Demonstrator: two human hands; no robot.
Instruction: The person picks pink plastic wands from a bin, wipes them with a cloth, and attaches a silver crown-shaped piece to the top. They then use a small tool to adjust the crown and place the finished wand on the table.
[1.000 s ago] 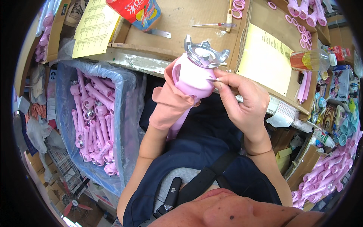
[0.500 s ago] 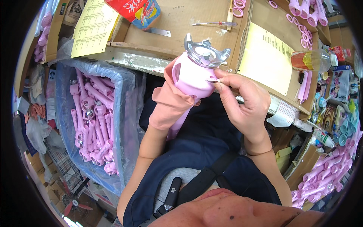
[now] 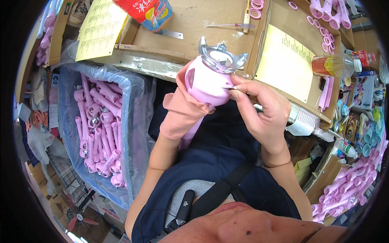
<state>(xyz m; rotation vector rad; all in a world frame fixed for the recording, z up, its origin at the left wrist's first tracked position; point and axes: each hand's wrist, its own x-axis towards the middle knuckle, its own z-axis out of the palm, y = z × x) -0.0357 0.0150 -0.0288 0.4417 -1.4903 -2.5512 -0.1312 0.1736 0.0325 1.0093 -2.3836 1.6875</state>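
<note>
One pink plastic part with a grey metal claw piece on its top is held up in the middle of the view, just in front of the near edge of the cardboard-covered counter. The left hand, wrapped in a pinkish cloth glove, closes its grip around the part's lower body. The right hand sits just right of it, its grip pinched narrow on a thin pointed metal tool whose tip touches the part's side.

To the left, one blue plastic-lined bin holds many more pink parts, too many and too tangled to count. On the counter lie two yellow printed sheets, one red packet, one screwdriver, one bottle of orange drink and several pink rings. Another heap of pink parts lies at the near right.

The hands work in a tight gap between counter edge, bin and the person's lap
</note>
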